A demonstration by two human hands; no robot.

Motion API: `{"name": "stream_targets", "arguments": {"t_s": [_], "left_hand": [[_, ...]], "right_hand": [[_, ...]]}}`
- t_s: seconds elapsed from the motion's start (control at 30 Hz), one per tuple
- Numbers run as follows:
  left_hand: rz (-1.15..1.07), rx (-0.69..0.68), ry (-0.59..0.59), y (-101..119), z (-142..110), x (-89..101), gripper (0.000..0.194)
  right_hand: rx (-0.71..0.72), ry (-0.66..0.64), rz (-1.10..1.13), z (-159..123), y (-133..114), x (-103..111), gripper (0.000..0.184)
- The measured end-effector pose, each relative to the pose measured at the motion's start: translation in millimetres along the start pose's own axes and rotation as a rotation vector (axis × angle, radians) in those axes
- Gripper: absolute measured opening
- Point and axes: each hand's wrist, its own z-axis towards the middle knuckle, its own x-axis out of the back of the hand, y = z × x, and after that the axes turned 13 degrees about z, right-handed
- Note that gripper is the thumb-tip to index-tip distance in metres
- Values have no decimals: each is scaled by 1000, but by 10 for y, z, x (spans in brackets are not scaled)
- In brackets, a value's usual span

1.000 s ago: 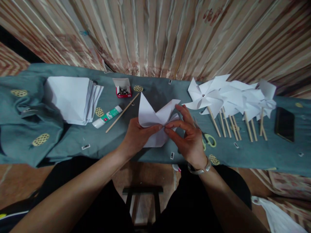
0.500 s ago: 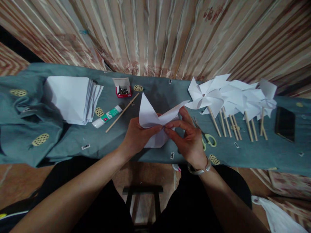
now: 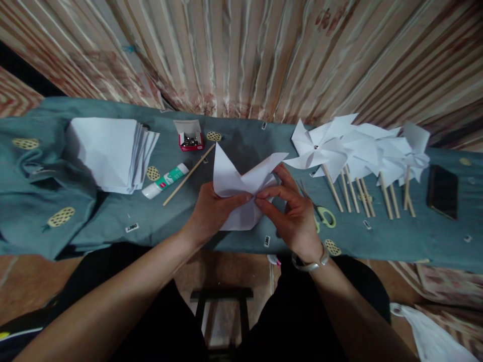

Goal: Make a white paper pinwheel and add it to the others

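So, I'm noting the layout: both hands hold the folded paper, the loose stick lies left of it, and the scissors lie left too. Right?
One slip: the scissors lie right of the folded paper, partly hidden by the right hand, as the head view shows. The rest stands.

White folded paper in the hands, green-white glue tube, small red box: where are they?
White folded paper (image 3: pixel 229 177), head view: upper-left flap.
Green-white glue tube (image 3: pixel 166 181), head view: middle of its body.
Small red box (image 3: pixel 192 148), head view: front wall.
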Motion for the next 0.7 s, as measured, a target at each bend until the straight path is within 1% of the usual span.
{"name": "stream_targets", "arguments": {"t_s": [0.2,0.37,0.7], "left_hand": [[41,10,6,22,-8,2,22],[63,-10,16,26,-16,4,22],[120,-57,-14,35,-12,15,36]], "right_hand": [[-4,-7,12,0,-5,-1,4],[-6,-5,18,-3,17,-8,3],[-28,48,68,-15,54,-58,1]]}}
